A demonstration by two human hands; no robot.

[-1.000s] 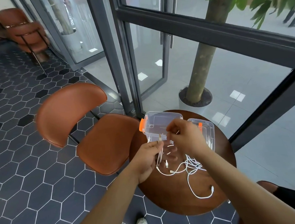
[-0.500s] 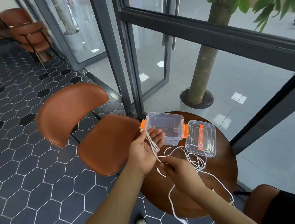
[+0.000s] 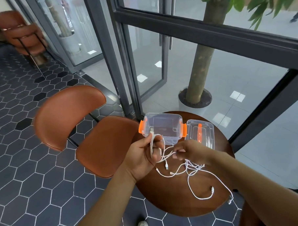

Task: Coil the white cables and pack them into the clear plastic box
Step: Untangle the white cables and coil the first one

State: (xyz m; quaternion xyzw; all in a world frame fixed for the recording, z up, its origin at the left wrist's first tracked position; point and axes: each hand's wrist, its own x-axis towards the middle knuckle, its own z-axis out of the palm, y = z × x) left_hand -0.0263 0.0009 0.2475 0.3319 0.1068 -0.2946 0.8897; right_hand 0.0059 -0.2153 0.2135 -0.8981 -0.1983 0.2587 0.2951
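Observation:
My left hand (image 3: 143, 155) holds a loop of white cable (image 3: 157, 146) wound round its fingers, with the USB plug sticking up near the clear plastic box (image 3: 162, 127). The box stands open with orange latches at the table's far left. My right hand (image 3: 187, 150) pinches the same cable just to the right of the loop. Several loose white cables (image 3: 197, 172) lie tangled on the round wooden table (image 3: 174, 202) below my right hand.
The box's clear lid (image 3: 200, 132) with an orange handle lies to the right of the box. A brown chair (image 3: 98, 139) stands close at the table's left. Dark glass door frames (image 3: 125, 66) and a potted tree (image 3: 195, 97) are behind the table.
My right hand has risen from low over the table toward my left hand, drawing the cable along. A loop now wraps my left fingers, and my left hand has turned slightly.

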